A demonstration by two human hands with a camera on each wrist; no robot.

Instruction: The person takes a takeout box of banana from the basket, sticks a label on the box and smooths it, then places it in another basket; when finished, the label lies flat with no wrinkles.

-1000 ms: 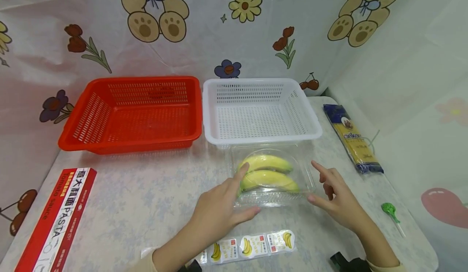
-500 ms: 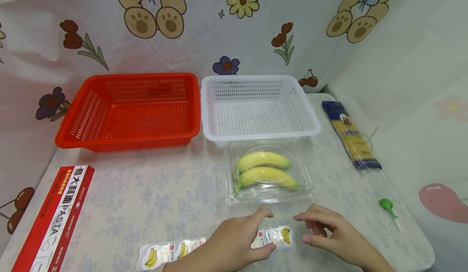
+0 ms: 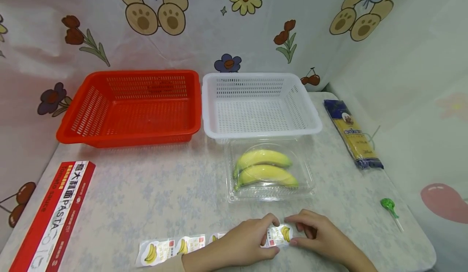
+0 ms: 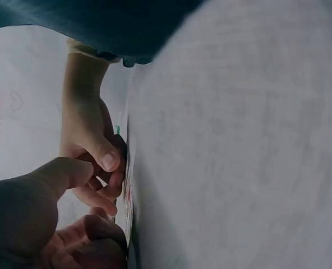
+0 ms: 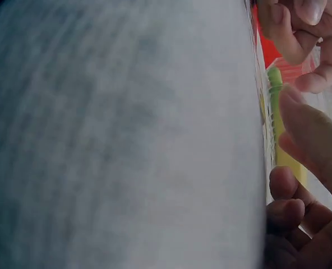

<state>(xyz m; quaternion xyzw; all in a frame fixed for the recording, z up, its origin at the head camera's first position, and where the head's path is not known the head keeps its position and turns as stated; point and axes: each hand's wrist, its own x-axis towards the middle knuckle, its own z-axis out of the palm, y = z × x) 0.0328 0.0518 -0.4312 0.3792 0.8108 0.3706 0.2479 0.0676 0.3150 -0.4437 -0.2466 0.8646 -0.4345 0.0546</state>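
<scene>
A strip of banana-picture sticker labels [image 3: 156, 252] lies on the table near its front. My left hand [image 3: 248, 239] covers the strip's middle, its thumb and index finger spread at the last label on the right. From the other side my right hand [image 3: 318, 233] reaches that same label, thumb and index fingertips at its right end with a gap between them. In the left wrist view the right hand [image 4: 90, 134] faces the left thumb, close over the strip. Behind the hands sits a clear plastic clamshell box [image 3: 234, 196] with two bananas [image 3: 267, 174] inside.
A red basket [image 3: 128, 138] and a white basket [image 3: 263, 134] stand at the back. At left lies a red pasta box [image 3: 55, 219]. A pasta packet [image 3: 352, 136] and a green lollipop [image 3: 388, 203] lie along the right side.
Both hands have drawn back from the clamshell box toward the front and come down at the right end of the label strip. The box with bananas stays behind them.
</scene>
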